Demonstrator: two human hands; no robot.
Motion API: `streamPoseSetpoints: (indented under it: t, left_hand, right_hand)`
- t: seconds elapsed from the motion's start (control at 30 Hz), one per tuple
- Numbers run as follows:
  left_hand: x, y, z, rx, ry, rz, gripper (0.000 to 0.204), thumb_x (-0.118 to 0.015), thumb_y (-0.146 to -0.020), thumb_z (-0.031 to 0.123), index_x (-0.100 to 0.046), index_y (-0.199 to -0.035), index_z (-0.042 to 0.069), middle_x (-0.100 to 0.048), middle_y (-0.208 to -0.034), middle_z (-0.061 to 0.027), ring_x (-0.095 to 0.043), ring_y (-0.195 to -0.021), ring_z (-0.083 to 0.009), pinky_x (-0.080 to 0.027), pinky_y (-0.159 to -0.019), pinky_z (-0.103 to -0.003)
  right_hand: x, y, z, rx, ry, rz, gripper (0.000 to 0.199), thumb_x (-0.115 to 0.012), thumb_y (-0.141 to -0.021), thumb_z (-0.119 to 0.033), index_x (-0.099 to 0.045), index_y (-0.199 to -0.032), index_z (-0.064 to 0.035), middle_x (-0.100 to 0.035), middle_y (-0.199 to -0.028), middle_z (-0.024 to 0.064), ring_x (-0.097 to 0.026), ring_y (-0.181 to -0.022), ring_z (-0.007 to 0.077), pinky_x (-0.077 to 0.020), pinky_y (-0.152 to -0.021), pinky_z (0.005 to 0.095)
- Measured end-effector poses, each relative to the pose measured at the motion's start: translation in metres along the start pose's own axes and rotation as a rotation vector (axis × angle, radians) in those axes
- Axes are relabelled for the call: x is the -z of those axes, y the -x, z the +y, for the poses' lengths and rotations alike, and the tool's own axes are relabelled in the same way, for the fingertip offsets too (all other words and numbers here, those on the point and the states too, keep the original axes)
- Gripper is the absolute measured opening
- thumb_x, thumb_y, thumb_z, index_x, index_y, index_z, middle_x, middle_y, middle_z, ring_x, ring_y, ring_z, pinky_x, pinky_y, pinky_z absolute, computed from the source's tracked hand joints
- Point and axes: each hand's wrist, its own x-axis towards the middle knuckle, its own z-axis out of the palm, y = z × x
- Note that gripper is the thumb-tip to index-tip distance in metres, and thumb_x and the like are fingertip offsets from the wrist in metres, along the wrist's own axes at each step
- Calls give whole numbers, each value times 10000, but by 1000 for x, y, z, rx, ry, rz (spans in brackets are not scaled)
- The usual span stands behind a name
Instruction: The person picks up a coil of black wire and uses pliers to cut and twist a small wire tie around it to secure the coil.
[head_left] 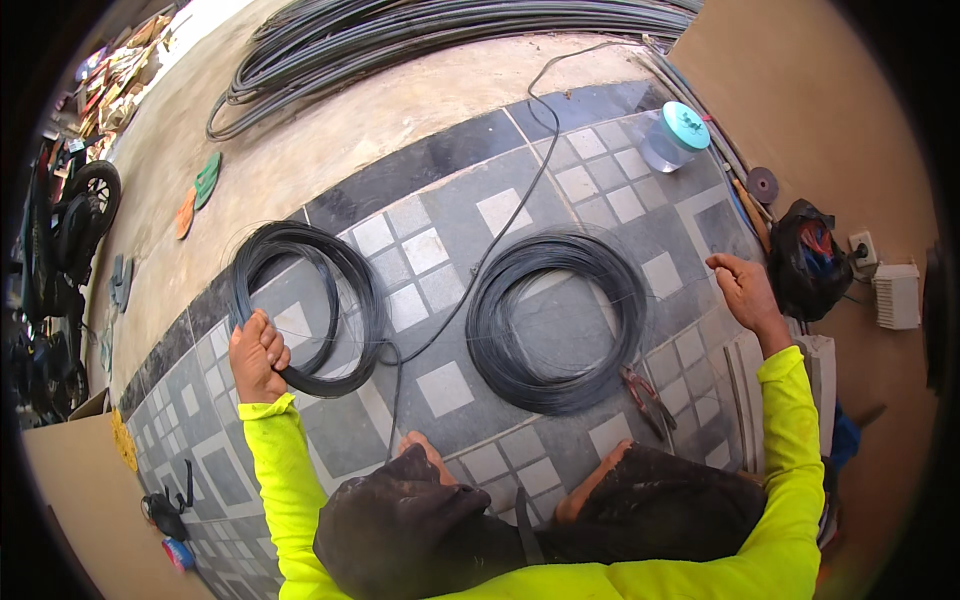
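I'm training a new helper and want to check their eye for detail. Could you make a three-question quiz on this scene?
1. Which hand grips the left wire coil?
2. True or false: the pliers lie outside the ring of the right wire coil.
3. What colour is the lid on the clear container?
A) Red
B) Turquoise
C) Yellow

Key:
1. The left hand.
2. True; they lie on the tiles by its lower right edge.
3. B.
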Motion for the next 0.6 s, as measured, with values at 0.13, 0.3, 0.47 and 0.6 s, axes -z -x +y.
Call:
streamPoseSetpoints:
  t: [0.13,0.3,0.47,0.6]
  left_hand:
    - [-20,13,4,14,-80,-97,97,-605,-936,154,-538,-891,99,-397,-580,65,-328,-395,-36,-262,-357,-211]
    - [-59,31,-4,51,-74,-213,49,-580,-925,114,-553,-896,85,-453,-620,46,-351,-408,-40,-282,-371,-214]
    - [-92,42,-17,35,-6,-200,55,-559,-930,108,-547,-881,86,-459,-616,39,-360,-407,-45,-298,-368,-222]
    - [-96,45,-24,-23,54,-126,73,-542,-937,106,-543,-866,91,-481,-624,27,-370,-408,-45,-310,-377,-225]
  right_hand:
    - [1,-39,-27,-120,-199,-3,250,-566,-998,-165,-687,-1113,21,-704,-960,73,-673,-875,145,-541,-815,264]
    - [-50,-76,-180,49,-975,-201,387,-504,-997,-83,-516,-1373,8,-631,-888,37,-538,-677,47,-444,-576,182]
    - [-142,-63,-275,212,-1031,-393,271,-463,-1042,-148,-503,-1263,4,-466,-710,-34,-394,-585,22,-349,-503,183]
    - [-190,-25,-301,9,-1253,-451,206,-452,-1042,-156,-521,-1151,4,-530,-779,-4,-478,-665,51,-427,-598,205]
